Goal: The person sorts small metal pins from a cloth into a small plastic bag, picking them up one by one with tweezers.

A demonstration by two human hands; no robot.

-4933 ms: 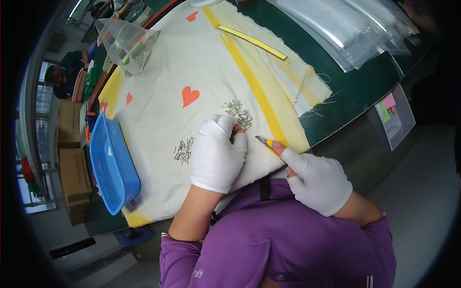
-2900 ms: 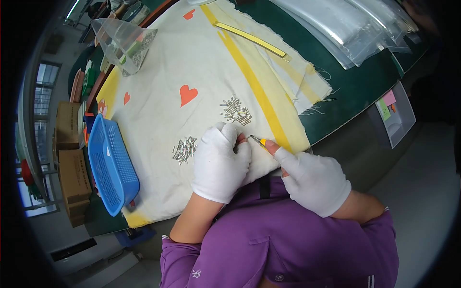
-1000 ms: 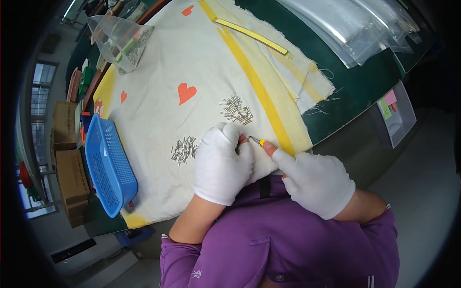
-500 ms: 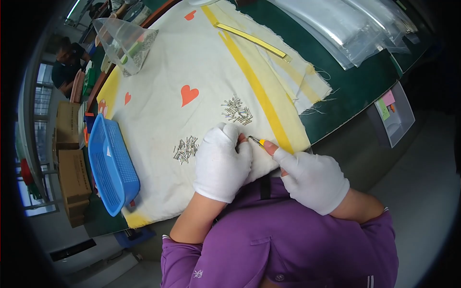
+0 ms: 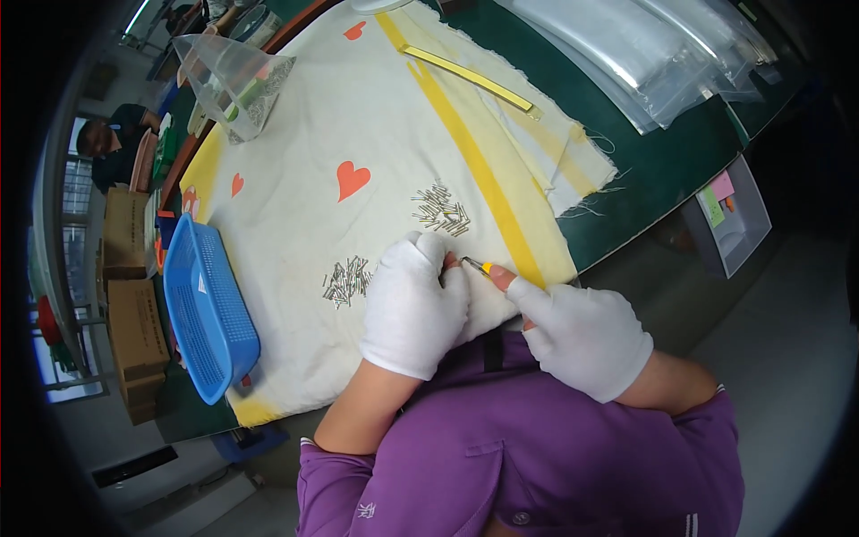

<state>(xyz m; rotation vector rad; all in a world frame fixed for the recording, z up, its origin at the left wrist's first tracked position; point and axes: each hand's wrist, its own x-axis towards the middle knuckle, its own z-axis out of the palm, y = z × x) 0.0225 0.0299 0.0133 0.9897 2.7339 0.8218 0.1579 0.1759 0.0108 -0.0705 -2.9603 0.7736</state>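
Observation:
Both my hands wear white gloves that leave the thumb tip bare. My left hand [image 5: 417, 304] is closed over the cloth near its front edge, thumb and forefinger pinched together. Whatever lies in that pinch is too small and hidden to make out. My right hand [image 5: 586, 336] grips a slim yellow-handled tool with a dark, thin metal tip [image 5: 483, 267], which points at the left fingertips. Small silvery metal pins lie in two loose piles: the left pile [image 5: 345, 282] beside my left hand, the right pile [image 5: 440, 209] just beyond it.
A cream cloth [image 5: 295, 215] with hearts and yellow stripes covers the green table. At left stand a blue basket [image 5: 213, 309] and a clear bag-like container [image 5: 234, 85] with small metal parts. Plastic bags [image 5: 653, 63] lie far right, above a grey open drawer [image 5: 735, 215]. Another person sits far left.
My hands and the tool have hardly moved; the tool's tip has dipped very slightly. At far left, the other person's head has shifted left and turned.

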